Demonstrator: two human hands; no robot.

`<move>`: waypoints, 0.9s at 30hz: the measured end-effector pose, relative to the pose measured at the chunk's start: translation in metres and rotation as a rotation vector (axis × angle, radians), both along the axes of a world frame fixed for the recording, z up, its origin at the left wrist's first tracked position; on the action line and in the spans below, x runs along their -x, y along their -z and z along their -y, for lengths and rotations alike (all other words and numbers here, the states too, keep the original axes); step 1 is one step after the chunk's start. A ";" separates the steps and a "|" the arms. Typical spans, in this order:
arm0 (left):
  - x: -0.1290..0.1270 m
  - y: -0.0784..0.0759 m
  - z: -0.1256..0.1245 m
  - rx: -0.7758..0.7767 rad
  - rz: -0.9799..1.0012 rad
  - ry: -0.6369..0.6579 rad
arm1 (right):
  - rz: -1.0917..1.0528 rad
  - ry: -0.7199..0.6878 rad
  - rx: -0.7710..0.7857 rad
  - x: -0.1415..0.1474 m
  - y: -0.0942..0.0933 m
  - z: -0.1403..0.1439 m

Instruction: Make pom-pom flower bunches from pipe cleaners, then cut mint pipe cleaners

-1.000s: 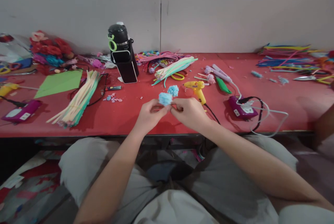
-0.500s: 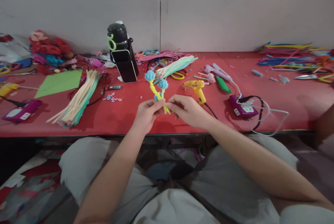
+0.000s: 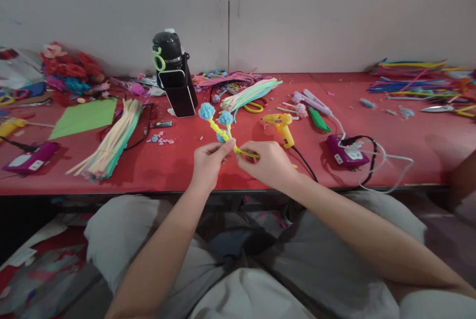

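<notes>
Above the front of the red table, my left hand (image 3: 211, 161) pinches the yellow stems of a small pipe-cleaner flower sprig (image 3: 225, 118) with several fluffy blue blooms. The blooms lean up and to the left of my fingers. Just to its right, my right hand (image 3: 267, 160) is closed on a yellow pipe cleaner (image 3: 245, 153) that runs out from the stems. A yellow end pokes out past the right hand's far side. My fingers hide where the stems join.
A yellow glue gun (image 3: 280, 127) lies right of my hands. Pipe-cleaner bundles (image 3: 107, 145) lie left and behind. A black bottle (image 3: 176, 78) stands at the back. Purple power strips (image 3: 344, 153) sit at both sides, with cables trailing. Open scissors (image 3: 439, 109) lie far right.
The flower sprig has tilted further left. My right hand has moved slightly right and down, and a length of yellow pipe cleaner now stretches between the hands.
</notes>
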State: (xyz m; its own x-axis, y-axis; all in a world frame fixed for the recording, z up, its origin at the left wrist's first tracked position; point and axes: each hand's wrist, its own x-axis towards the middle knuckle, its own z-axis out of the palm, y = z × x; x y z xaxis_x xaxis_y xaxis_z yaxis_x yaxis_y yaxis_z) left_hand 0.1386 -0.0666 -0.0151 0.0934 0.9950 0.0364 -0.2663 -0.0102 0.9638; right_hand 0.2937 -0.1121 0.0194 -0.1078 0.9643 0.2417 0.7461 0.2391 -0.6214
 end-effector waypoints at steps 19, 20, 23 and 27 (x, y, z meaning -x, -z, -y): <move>-0.003 0.002 0.003 -0.081 -0.188 -0.126 | 0.240 -0.041 0.006 -0.005 0.000 -0.004; -0.004 0.002 0.003 -0.072 -0.169 -0.130 | 0.189 -0.048 -0.004 -0.006 0.001 -0.005; -0.005 0.002 0.004 -0.071 -0.150 -0.129 | 0.144 -0.008 -0.042 -0.006 0.003 -0.005; -0.004 0.000 0.005 -0.113 -0.196 -0.125 | 0.270 0.034 -0.073 -0.001 0.005 -0.004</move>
